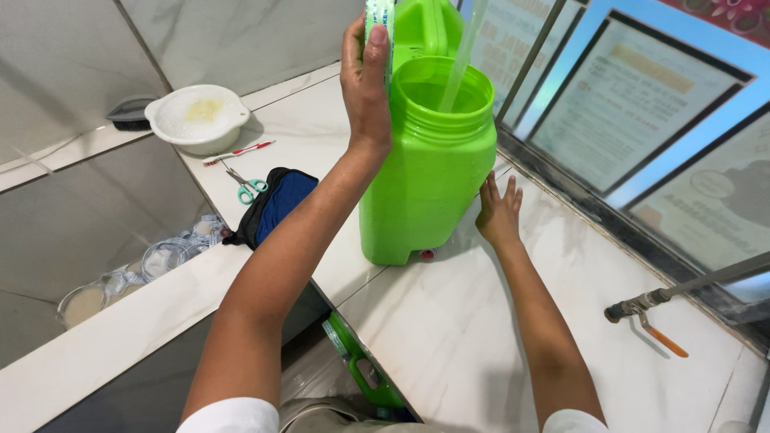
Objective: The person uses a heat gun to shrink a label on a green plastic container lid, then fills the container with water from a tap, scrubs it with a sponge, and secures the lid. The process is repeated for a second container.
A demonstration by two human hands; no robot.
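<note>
Green plastic forms the jug [429, 172], a tall container with a wide round mouth, a ribbed neck ring and a notched base. It stands upright on the white marble counter [449, 345], near the counter's inner corner and just beside the window [642, 136]. A translucent hose [465, 52] enters the mouth from above. A small red part shows under the base.

Left hand [365, 84]: raised at the jug's rim, fingers closed around a slim packet [378, 20] held upright beside the mouth.

Right hand [499, 212]: flat against the jug's lower right side, fingers spread wide, holding nothing.

Further left on the counter lie 1 blue-and-black pouch [277, 204], scissors [249, 188] with teal handles, a red pen [241, 151] and a white bowl [198, 116]. A tap [642, 309] with an orange lever projects at the right. A second green container [361, 365] sits below the counter edge.
</note>
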